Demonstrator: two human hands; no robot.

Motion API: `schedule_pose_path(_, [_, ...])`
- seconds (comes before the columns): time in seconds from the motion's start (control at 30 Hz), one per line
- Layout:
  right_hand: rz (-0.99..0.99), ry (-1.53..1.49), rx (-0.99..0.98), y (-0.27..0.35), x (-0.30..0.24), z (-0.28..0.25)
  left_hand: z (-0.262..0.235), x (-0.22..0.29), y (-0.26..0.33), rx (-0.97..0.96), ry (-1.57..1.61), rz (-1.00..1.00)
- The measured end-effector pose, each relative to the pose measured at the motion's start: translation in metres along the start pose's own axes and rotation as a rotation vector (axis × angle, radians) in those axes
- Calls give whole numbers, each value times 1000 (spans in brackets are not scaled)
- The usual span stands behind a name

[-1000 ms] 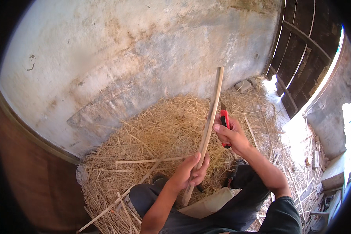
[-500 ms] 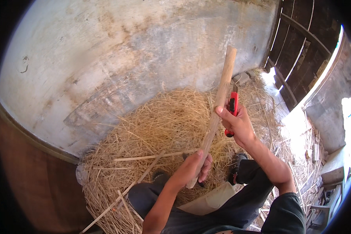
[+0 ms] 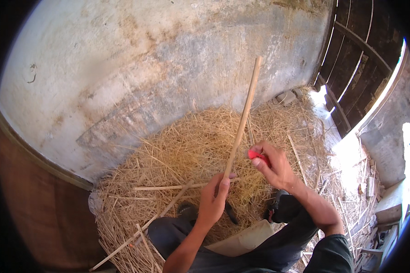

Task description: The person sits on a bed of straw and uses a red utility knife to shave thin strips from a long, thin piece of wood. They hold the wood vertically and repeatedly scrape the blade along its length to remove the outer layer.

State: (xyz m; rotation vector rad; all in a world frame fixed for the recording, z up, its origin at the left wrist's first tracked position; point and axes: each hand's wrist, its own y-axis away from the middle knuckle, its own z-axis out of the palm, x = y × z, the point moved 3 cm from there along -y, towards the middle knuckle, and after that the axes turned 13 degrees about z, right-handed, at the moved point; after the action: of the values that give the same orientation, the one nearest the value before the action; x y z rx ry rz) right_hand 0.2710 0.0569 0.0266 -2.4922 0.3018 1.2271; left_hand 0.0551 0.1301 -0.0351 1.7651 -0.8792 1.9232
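A long pale wooden stick (image 3: pixel 244 116) stands tilted in front of me, its top leaning to the right. My left hand (image 3: pixel 213 200) is closed round its lower end. My right hand (image 3: pixel 274 166) is closed on a red utility knife (image 3: pixel 258 156), held just right of the stick at about its lower middle. Most of the knife is covered by the fingers. Whether the blade touches the wood I cannot make out.
Straw and shavings (image 3: pixel 177 141) cover the floor round my feet. Several thin wooden strips (image 3: pixel 161 214) lie on it at the left. A stained wall (image 3: pixel 136 77) rises ahead, a slatted wooden door (image 3: pixel 357 59) stands at the far right, and stones (image 3: pixel 286 97) lie by the wall.
My right hand has moved down and turned, tilting the knife from upright toward the stick. The stick has rotated to show a narrower side, and my left hand grips it with the thumb in front.
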Motion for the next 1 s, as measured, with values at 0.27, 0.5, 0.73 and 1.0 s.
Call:
schedule_pose_path(0.27, [-284,308,136,13,-10,17,-1,8,4,66,-166,101])
schedule_pose_path(0.5, [-309,351,187,16,-10,26,-3,14,5,139,-290,133])
schedule_pose_path(0.73, [-319,379,233,17,-15,26,-4,16,7,160,-348,144])
schedule_pose_path(1.0, [-286,354,283,13,-20,16,-2,14,7,164,-382,157])
